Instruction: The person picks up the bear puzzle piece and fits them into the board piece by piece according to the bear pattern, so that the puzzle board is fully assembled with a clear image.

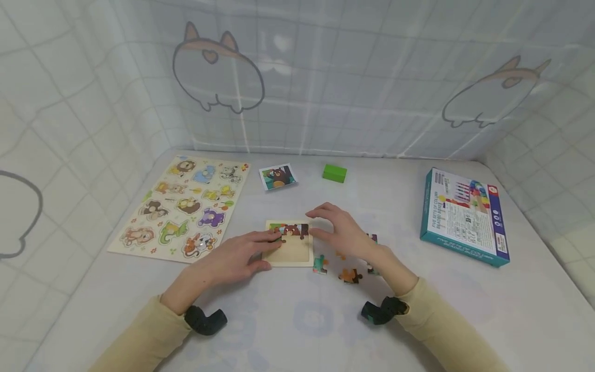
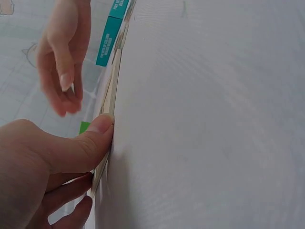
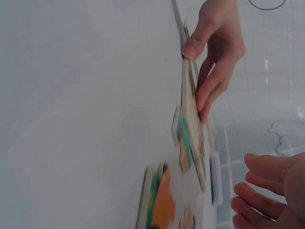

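- The left hand (image 1: 236, 257) grasps the puzzle tray (image 1: 290, 264) at its left side, thumb against the near edge and fingers reaching over the frame.
- The right hand (image 1: 344, 233) has a relaxed grip holding nothing, its fingertips near the puzzle tray's far right corner, thumb and fingers apart.
- Judging from this pose, a slack left grip could let the puzzle tray slide or tip if something pressed on one side, and the fingers lying over the fitted pieces could nudge them loose.
- The right forearm passes low over the loose pieces to the right of the puzzle tray, so a sleeve or wrist could sweep them aside.
- Inside the puzzle tray, bear pieces (image 1: 291, 230) fill the far part; the near part is bare wood.
- Just right of the puzzle tray's near corner lies a teal piece (image 1: 319, 264), and farther right an orange and brown piece (image 1: 350, 276). More lie by the forearm, which partly hides them, so their number is hard to tell.
- Left of the puzzle tray, an animal board (image 1: 165, 254) holds animal shapes in rows.
- Beyond the puzzle tray on the desk (image 1: 279, 315) sit a bear picture (image 1: 278, 176) and a green block (image 1: 334, 173).
- Well to the puzzle tray's right stands a box (image 1: 465, 214), its contents out of sight.
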`<state>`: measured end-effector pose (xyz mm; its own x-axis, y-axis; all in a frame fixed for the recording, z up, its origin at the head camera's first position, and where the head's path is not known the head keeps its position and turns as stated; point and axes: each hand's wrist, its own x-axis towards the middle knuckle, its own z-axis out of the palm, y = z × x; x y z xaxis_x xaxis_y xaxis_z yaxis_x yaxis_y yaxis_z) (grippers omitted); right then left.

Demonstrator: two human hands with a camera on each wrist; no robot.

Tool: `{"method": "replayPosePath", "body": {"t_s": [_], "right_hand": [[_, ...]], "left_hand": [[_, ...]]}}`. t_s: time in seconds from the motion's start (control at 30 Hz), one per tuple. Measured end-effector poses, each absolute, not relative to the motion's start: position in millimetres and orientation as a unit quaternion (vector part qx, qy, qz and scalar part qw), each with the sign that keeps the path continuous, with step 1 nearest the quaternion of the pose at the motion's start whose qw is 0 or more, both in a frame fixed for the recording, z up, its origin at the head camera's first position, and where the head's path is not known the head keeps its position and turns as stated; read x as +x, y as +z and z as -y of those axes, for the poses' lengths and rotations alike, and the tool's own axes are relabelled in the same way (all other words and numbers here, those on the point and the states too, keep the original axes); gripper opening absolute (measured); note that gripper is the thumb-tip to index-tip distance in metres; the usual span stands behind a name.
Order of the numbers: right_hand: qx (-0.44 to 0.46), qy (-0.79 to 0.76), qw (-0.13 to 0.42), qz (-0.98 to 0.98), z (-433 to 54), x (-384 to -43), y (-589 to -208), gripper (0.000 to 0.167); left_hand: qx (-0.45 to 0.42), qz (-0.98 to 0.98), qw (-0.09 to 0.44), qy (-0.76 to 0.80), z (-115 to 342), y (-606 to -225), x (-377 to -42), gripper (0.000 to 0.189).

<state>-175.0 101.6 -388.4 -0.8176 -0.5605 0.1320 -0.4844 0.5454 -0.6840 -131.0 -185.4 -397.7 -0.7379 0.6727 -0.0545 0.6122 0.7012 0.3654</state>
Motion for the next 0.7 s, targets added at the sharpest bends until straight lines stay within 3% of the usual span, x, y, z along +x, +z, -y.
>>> {"method": "replayPosePath", "body": {"t_s": [0.7], "right_hand": [[-0.246,-0.375,0.038,-0.893,-179,-162,-407,0.032]], "left_hand": [[0.342,-0.918,0.1,0.173,187,-401,-131,0.056]]}}
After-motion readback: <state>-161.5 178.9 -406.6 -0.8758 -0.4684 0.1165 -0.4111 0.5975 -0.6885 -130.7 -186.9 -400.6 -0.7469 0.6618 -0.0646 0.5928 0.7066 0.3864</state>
